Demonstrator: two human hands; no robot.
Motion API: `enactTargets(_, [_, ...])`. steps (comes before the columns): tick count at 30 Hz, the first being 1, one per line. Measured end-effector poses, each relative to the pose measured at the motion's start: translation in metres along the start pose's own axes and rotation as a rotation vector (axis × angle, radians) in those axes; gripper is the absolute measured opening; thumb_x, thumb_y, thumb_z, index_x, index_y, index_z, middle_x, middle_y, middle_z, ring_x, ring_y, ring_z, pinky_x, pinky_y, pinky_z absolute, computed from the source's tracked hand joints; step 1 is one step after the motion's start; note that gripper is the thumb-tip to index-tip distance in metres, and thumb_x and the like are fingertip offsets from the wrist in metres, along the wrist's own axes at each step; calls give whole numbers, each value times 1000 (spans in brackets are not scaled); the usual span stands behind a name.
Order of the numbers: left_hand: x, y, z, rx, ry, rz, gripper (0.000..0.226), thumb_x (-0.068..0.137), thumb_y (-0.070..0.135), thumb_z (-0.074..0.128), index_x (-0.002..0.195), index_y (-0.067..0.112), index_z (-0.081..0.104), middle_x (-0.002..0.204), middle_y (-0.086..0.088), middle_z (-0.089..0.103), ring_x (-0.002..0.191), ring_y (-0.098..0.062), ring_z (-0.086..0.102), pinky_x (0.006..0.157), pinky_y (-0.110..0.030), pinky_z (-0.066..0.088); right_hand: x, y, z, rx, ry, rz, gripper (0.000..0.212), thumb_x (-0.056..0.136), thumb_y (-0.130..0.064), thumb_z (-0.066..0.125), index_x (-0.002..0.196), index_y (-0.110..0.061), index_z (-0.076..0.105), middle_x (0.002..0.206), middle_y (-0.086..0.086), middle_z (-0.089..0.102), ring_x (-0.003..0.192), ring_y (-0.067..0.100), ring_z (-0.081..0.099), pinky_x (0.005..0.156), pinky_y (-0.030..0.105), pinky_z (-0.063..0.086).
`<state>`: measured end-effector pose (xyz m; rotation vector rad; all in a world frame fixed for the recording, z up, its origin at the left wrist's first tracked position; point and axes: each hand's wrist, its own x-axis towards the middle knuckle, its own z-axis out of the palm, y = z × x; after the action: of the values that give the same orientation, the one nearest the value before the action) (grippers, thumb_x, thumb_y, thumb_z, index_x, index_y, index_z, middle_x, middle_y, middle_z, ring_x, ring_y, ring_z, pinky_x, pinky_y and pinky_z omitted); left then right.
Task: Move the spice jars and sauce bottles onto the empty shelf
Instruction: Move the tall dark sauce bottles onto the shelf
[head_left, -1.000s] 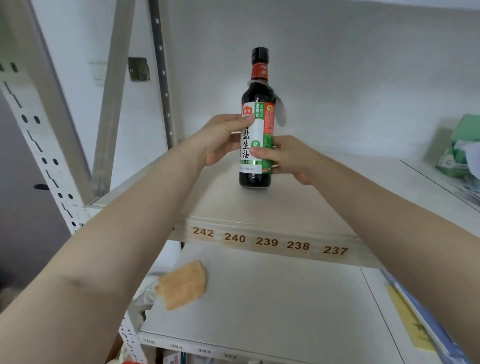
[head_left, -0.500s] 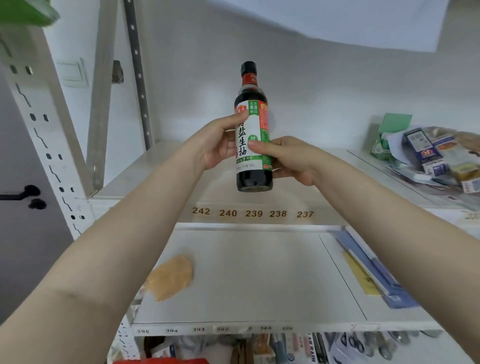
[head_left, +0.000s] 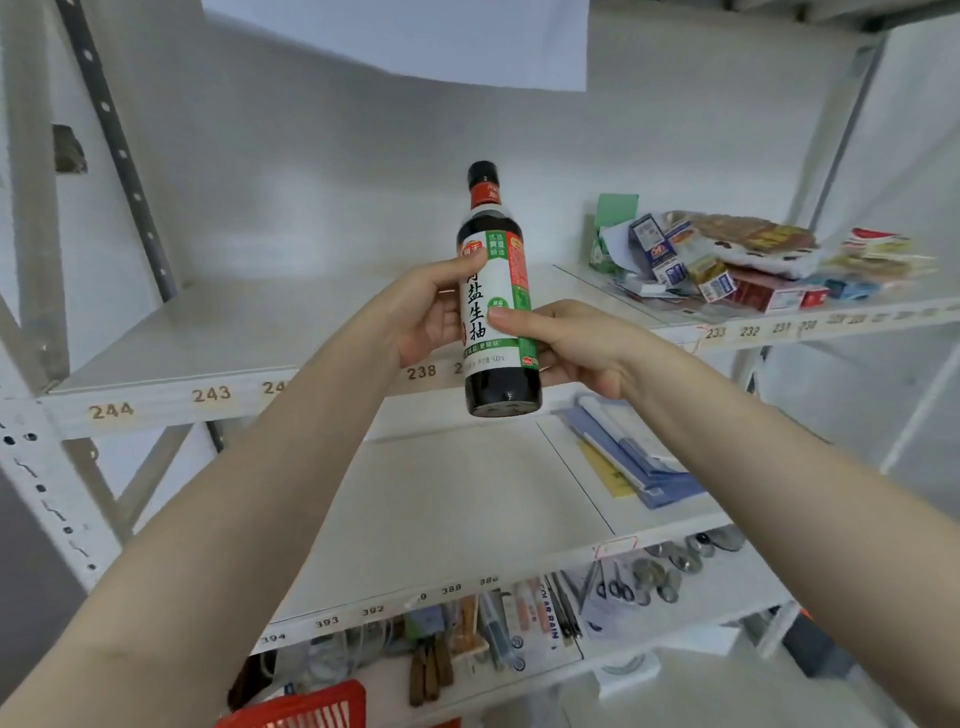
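A dark soy sauce bottle (head_left: 496, 249) with a black cap and a white, green and red label is held upright in the air. My left hand (head_left: 423, 317) grips its left side and my right hand (head_left: 571, 340) grips its right side, fingers across the label. The bottle hangs in front of the front edge of the white shelf (head_left: 171, 343) numbered 244 to 238, its base below that edge. No spice jars are in view.
Packets and small boxes (head_left: 727, 260) are piled on the same shelf level to the right. Blue and yellow folders (head_left: 623, 462) lie on the shelf below. Lower still are tools and scissors (head_left: 613, 587) and a red basket (head_left: 306, 706). A slotted upright (head_left: 31, 447) stands at left.
The bottle, resting on the shelf one second ago, has been lifted off and drawn back toward me in both hands. My view has shifted, showing more of the right side and the lower shelves.
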<state>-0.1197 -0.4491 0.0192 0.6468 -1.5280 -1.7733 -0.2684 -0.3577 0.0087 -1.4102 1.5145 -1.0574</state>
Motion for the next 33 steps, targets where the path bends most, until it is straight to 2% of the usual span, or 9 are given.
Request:
enactTargets(3, [3, -21, 47, 33, -53, -55, 39, 86, 30, 62, 116, 5, 60, 96, -8, 71, 81, -18, 70, 70, -28, 57, -38, 29, -29, 41, 41, 34, 40, 84, -43, 66, 108, -11, 66, 92, 2, 76, 81, 12, 72, 67, 23, 56])
enactTargets(8, [6, -65, 143, 52, -144, -132, 37, 85, 29, 64, 114, 7, 61, 102, -8, 70, 90, -21, 67, 85, -32, 54, -110, 83, -87, 85, 163, 125, 42, 81, -43, 68, 109, -11, 67, 104, 8, 74, 103, 24, 68, 92, 36, 54])
enactTargets(14, [-3, -123, 272, 30, -235, -219, 39, 84, 28, 65, 115, 5, 58, 94, -7, 70, 84, -19, 68, 73, -28, 53, -212, 143, -156, 161, 309, 229, 43, 82, -36, 70, 112, -7, 65, 104, 8, 74, 99, 21, 69, 87, 33, 55])
enactTargets(16, [-7, -142, 315, 36, -286, -249, 34, 85, 28, 65, 110, 6, 60, 93, -6, 71, 83, -19, 68, 73, -28, 53, -247, 162, -177, 188, 357, 268, 38, 83, -35, 70, 110, -8, 66, 103, 7, 74, 96, 19, 70, 85, 31, 56])
enactTargets(18, [-10, -161, 357, 34, -338, -281, 30, 85, 27, 66, 106, 7, 61, 95, -6, 71, 86, -19, 68, 75, -28, 54, -281, 181, -197, 226, 408, 310, 41, 83, -35, 70, 114, -8, 65, 108, 9, 73, 102, 22, 69, 90, 35, 55])
enactTargets(22, [-12, -195, 440, 68, -431, -316, 44, 79, 25, 71, 115, 5, 60, 103, -9, 71, 89, -21, 69, 71, -28, 54, -344, 218, -235, 349, 506, 370, 44, 86, -29, 67, 122, -6, 60, 113, 10, 71, 99, 21, 69, 78, 29, 56])
enactTargets(27, [-11, -235, 543, 113, -598, -356, 37, 80, 23, 71, 112, 7, 62, 99, -7, 73, 85, -18, 71, 68, -25, 54, -415, 261, -286, 453, 683, 389, 44, 85, -16, 69, 127, -8, 56, 116, 9, 69, 107, 24, 66, 89, 35, 54])
enactTargets(31, [-2, -267, 625, 139, -756, -409, 33, 80, 24, 71, 110, 12, 63, 95, -4, 74, 91, -20, 69, 85, -36, 52, -459, 297, -333, 512, 806, 421, 49, 84, -13, 70, 129, -6, 54, 117, 10, 69, 106, 24, 67, 91, 35, 53])
enactTargets(33, [6, -281, 663, 141, -822, -428, 26, 81, 23, 70, 104, 15, 64, 90, -2, 75, 86, -18, 70, 80, -34, 53, -477, 312, -358, 526, 861, 437, 48, 84, -12, 69, 129, -5, 54, 117, 11, 69, 105, 24, 67, 90, 35, 53])
